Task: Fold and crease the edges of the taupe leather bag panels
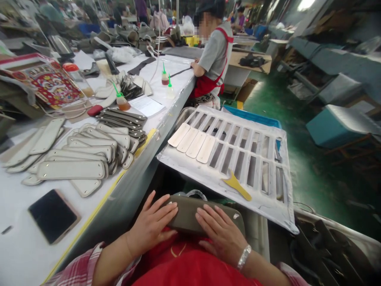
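A long dark olive piece with rounded ends (187, 214) lies across my lap, against a red apron. It looks like a bag or case part, with small light metal bits near both ends. My left hand (154, 218) rests flat on its left end, fingers stretched out. On its right half lies my right hand (222, 230), also flat, with a silvery band at the wrist. Just beyond is a white slotted frame (193, 169) bearing several pale strips (205, 149) at its left. A yellow fork-ended tool (238, 186) lies on its near edge.
Left, a white-covered table (18, 214) holds a phone (53, 216), a heap of grey strap pieces (71, 170), dark strips (122, 119) and green-tipped bottles (122, 102). A co-worker (216, 51) stands at its far side. Dark parts (330, 246) fill a bin at right.
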`<state>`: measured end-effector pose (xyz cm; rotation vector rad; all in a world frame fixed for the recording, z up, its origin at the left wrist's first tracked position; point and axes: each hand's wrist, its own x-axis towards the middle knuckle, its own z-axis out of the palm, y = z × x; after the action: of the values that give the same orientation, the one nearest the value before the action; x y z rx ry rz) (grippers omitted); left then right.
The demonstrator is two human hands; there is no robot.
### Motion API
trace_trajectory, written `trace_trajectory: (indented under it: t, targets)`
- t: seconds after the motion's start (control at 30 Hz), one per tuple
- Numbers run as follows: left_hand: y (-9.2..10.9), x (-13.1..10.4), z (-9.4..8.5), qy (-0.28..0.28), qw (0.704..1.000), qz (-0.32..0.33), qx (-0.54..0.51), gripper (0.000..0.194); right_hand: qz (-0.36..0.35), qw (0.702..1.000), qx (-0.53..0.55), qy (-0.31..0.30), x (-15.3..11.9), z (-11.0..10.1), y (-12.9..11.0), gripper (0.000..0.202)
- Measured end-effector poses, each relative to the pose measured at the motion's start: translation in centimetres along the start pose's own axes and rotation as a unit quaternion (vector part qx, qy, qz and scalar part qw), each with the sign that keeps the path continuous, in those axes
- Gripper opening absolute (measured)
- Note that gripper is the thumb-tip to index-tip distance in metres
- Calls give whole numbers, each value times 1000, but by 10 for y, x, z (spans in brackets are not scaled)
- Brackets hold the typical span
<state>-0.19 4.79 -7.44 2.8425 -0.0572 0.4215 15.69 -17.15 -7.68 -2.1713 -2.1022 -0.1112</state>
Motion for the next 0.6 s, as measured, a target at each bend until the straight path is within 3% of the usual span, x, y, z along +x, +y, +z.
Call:
trace_trajectory:
  t: [0.17, 0.3, 0.4, 0.5, 0.53, 0.6]
  targets:
    - [-5, -2, 8, 4, 1000, 22, 12, 43, 51, 998, -37, -30, -51, -10, 21, 64]
    - [-9, -13, 7, -23, 996, 80, 27, 57, 108, 992, 52, -35, -64, -18, 17, 64]
    - [-10, -6, -2, -13, 1000, 20, -18, 64, 214, 965, 139, 53, -62, -32, 28, 48]
    - [-3, 23, -8, 36, 993, -92, -70, 56, 379, 889, 146, 212, -50, -45, 47, 42]
    - [1, 35, -6, 35, 993, -92, -71, 54, 409, 871, 136, 238, -43, -45, 51, 44]
    - [9, 55, 5, -19, 998, -36, -40, 56, 405, 882, 121, 207, -27, -38, 55, 50]
